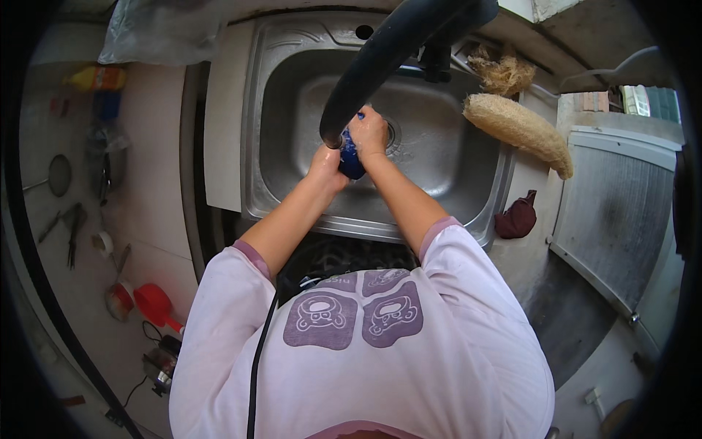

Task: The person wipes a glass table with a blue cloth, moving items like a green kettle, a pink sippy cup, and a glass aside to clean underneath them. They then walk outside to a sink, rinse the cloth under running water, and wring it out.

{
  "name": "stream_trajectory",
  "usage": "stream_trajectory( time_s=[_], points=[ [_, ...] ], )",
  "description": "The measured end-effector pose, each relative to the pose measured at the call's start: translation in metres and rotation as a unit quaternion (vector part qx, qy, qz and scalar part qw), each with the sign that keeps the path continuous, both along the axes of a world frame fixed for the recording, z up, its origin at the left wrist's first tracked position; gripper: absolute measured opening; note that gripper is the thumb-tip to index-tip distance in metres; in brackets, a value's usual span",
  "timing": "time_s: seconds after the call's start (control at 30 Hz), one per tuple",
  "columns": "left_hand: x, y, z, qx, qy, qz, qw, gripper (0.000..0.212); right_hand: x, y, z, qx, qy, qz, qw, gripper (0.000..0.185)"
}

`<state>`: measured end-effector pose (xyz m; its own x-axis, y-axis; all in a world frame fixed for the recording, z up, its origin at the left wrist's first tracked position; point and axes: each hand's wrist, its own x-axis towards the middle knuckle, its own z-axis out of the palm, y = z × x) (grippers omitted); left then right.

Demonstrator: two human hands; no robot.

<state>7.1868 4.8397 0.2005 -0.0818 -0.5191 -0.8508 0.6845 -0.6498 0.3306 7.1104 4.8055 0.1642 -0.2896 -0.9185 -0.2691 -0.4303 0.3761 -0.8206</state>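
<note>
Both my hands are low over a stainless steel sink (444, 181), beneath the end of a dark, curved faucet spout (384, 60). Between them is a wet, dark blue cloth-like item (351, 159); its exact kind cannot be told. My left hand (328, 167) grips its lower left side, partly behind the spout's tip. Closed around its upper right part is my right hand (368, 131), near the drain (392, 137). Both hands look wet.
A long dried loofah (518, 131) lies across the sink's right rim, with a tangled fibre scrubber (504, 71) behind it. A dark maroon cloth (515, 217) rests right of the sink. A clear plastic bag (162, 33) is at upper left; a red ladle (153, 304) and other utensils are left.
</note>
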Motion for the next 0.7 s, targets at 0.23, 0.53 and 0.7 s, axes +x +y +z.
stream_trajectory(
  time_s=[0.23, 0.53, 0.7],
  points=[
    [0.036, -0.012, -0.034, -0.056, -0.005, 0.037, 0.998, 0.020, 0.038, 0.040, 0.008, -0.093, -0.029, 0.023, 0.995, 0.031],
    [0.034, -0.013, -0.005, -0.039, 0.112, -0.102, 0.988, 0.019, -0.011, 0.020, -0.034, 0.224, -0.426, -0.090, 0.872, 0.051],
    [0.062, -0.012, -0.030, -0.022, 0.041, -0.094, 0.994, 0.032, -0.024, 0.020, -0.030, 0.203, -0.609, -0.057, 0.765, 0.048]
  ],
)
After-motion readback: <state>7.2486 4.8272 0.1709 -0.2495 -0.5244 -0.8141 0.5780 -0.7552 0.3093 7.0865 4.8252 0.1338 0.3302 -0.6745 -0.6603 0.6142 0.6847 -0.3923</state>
